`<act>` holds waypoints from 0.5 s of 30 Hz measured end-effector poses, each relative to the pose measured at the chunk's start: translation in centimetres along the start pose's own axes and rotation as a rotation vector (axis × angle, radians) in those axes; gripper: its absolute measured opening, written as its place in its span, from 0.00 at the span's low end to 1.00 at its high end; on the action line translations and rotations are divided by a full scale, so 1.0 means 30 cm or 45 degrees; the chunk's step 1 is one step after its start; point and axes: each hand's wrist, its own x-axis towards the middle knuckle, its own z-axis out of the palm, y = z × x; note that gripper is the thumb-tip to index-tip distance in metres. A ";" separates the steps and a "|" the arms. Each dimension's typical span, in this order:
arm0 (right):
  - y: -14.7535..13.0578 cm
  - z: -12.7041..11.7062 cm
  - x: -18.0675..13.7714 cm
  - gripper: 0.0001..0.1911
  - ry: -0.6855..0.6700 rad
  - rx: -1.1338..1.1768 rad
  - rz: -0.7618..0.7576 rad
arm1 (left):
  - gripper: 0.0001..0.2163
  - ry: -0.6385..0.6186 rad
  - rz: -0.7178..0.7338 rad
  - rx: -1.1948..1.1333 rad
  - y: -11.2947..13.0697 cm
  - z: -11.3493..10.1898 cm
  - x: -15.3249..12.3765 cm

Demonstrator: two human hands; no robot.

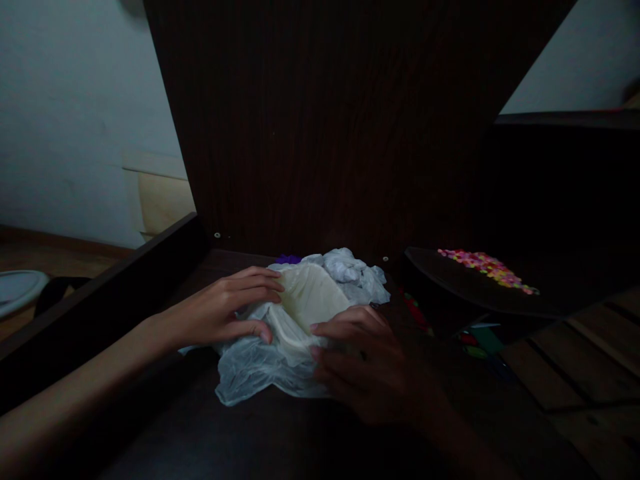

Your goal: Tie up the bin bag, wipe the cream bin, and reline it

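A pale, hollow container (315, 290) is placed on the dark tabletop (225, 440), between the two hands and near to the upright dark panel (340, 133). Its opening is turned upward and somewhat toward the person, and no content can be seen in it. Around its near and left sides a thin, translucent plastic bag (255, 373) is gathered; whether the inner surface is also covered by this bag cannot be told with certainty.

By the left hand (227, 307) the left rim is touched: the long fingers are laid on the edge, while the thumb is kept well apart from them, over the plastic on the near side. The right hand (370, 367) is placed at the right rim, in deep shadow. Two of its fingertips are seen there, but whether the edge is clamped between the fingers cannot be told.

As for the progress, the work is judged to be in a middle stage — the plastic has already been brought around the container, yet it is not smoothed. The near part is spread loosely on the tabletop, and behind the container crumpled white plastic (350, 267) is left in a heap, with a small purple thing (289, 259) just beside it.
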 end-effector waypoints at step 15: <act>0.106 0.055 -0.118 0.19 0.087 0.232 0.672 | 0.10 -0.022 -0.035 -0.081 0.029 0.025 0.025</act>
